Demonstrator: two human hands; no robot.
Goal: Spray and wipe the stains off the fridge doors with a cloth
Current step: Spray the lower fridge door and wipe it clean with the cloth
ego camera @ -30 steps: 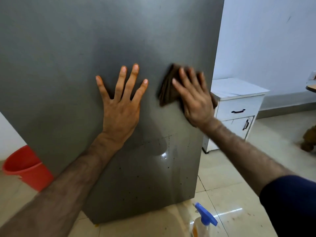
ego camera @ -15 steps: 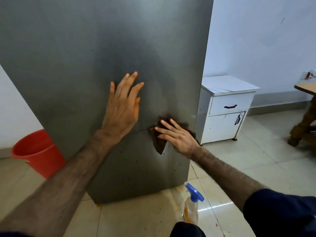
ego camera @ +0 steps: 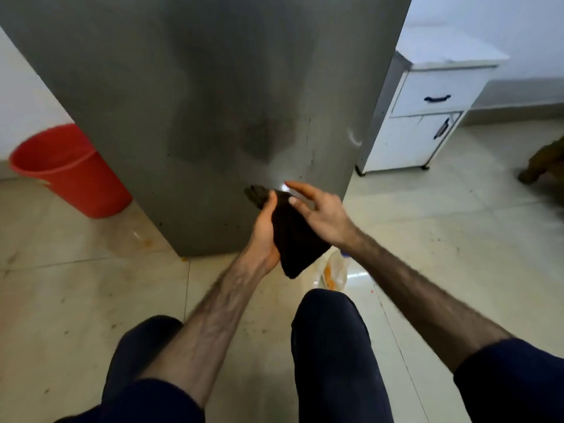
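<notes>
The grey fridge door [ego camera: 213, 102] fills the upper middle, with small dark specks near its lower edge. A dark brown cloth [ego camera: 294, 236] hangs in front of the door's lower right part. My left hand [ego camera: 265, 230] grips the cloth from the left side. My right hand [ego camera: 320, 213] is just to the right of the cloth, fingers spread and loose, touching its upper edge. The spray bottle [ego camera: 334, 271] stands on the floor below, mostly hidden behind the cloth and my right wrist.
A red bucket [ego camera: 67, 169] stands on the floor left of the fridge. A white cabinet [ego camera: 427, 117] stands to the right. My knees [ego camera: 329, 346] are low in the view above the tiled floor [ego camera: 442, 239].
My right hand wiped downward and came off the door. My left hand left the door and took hold of the cloth. The view dropped lower toward the floor.
</notes>
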